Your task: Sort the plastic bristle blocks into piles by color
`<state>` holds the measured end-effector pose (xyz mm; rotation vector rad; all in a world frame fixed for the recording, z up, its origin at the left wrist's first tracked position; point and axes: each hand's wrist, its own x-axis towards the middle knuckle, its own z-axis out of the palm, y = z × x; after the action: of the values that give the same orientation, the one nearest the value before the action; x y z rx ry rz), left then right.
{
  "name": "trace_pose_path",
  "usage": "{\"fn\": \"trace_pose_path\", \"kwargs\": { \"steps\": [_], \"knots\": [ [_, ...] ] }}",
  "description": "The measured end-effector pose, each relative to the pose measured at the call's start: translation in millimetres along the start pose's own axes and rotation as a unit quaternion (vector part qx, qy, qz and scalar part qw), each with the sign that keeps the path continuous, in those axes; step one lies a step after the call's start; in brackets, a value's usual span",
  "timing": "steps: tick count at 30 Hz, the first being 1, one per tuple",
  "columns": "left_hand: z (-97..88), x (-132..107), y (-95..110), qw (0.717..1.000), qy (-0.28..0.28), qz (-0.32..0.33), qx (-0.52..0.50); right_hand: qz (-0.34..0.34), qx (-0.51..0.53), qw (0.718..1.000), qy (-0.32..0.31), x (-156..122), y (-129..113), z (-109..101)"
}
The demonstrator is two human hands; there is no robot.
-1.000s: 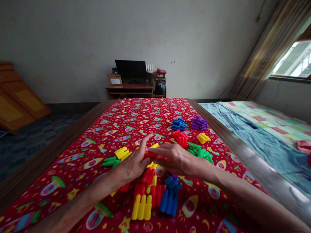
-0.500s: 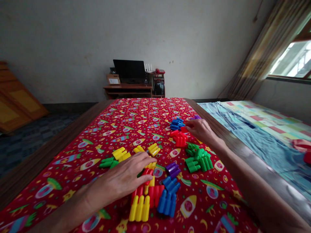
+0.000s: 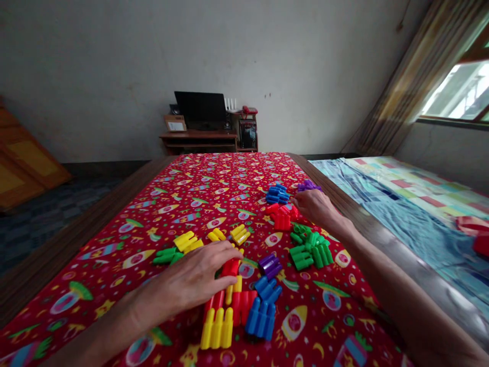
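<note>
My left hand [image 3: 191, 280] lies flat with fingers stretched out on a joined cluster of red, yellow and blue plastic blocks [image 3: 237, 311] near me on the red patterned tablecloth [image 3: 214, 193]. My right hand [image 3: 315, 206] reaches far right, fingers curled by the red block pile [image 3: 281, 216]; what it grips is hidden. Near it lie blue blocks [image 3: 277, 193], purple blocks [image 3: 308, 186] and green blocks [image 3: 311, 247]. A loose purple block [image 3: 270, 264], yellow blocks [image 3: 240, 234] and a green-and-yellow group [image 3: 178, 248] lie around the cluster.
The table's wooden edges [image 3: 76, 239] run along both sides of the cloth. A bed with a blue patchwork sheet [image 3: 416, 204] stands to the right. A desk with a monitor [image 3: 200, 107] is at the far wall; a curtain and window are at the upper right.
My right hand left the near cluster and reached out to the red pile at the far right. My left hand settled flat on the cluster. The loose purple block came into view.
</note>
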<state>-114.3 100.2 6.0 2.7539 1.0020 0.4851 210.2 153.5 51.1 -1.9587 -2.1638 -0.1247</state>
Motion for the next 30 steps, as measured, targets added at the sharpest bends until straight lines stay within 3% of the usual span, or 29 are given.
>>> {"fn": "trace_pose_path", "kwargs": {
  "steps": [4, 7, 9, 12, 15, 19, 23, 26, 30],
  "knots": [
    [-11.0, 29.3, 8.3, 0.990, 0.068, -0.065, -0.102, -0.126, 0.147, 0.981, 0.013, -13.8, -25.5, -6.2],
    [-7.0, 38.2, 13.3, 0.970, 0.128, -0.104, -0.177, -0.261, 0.284, 0.922, -0.028, -32.5, -58.3, -1.0],
    [-0.8, 38.4, 16.5, 0.955, 0.147, -0.125, -0.225, -0.301, 0.317, 0.898, -0.051, -43.4, -77.0, 3.6],
    [4.7, 36.5, 19.6, 0.935, 0.159, -0.140, -0.283, -0.294, 0.298, 0.907, -0.050, -46.7, -84.3, 8.7],
    [2.4, 35.5, 18.2, 0.931, 0.165, -0.138, -0.294, -0.252, 0.262, 0.931, 0.024, -32.6, -64.7, 16.5],
    [-1.5, 34.2, 13.1, 0.956, 0.165, -0.101, -0.220, -0.218, 0.227, 0.934, 0.170, -8.5, -27.7, 40.2],
    [2.4, 32.9, 13.1, 0.973, 0.164, -0.039, -0.157, -0.235, 0.190, 0.920, 0.250, -0.9, -11.2, 64.3],
    [5.0, 32.8, 15.3, 0.975, 0.160, -0.019, -0.150, -0.236, 0.167, 0.924, 0.250, 0.6, -10.8, 63.6],
    [4.0, 32.9, 14.9, 0.976, 0.164, -0.012, -0.143, -0.172, 0.129, 0.958, 0.190, 4.1, -8.4, 28.2]
  ]
}}
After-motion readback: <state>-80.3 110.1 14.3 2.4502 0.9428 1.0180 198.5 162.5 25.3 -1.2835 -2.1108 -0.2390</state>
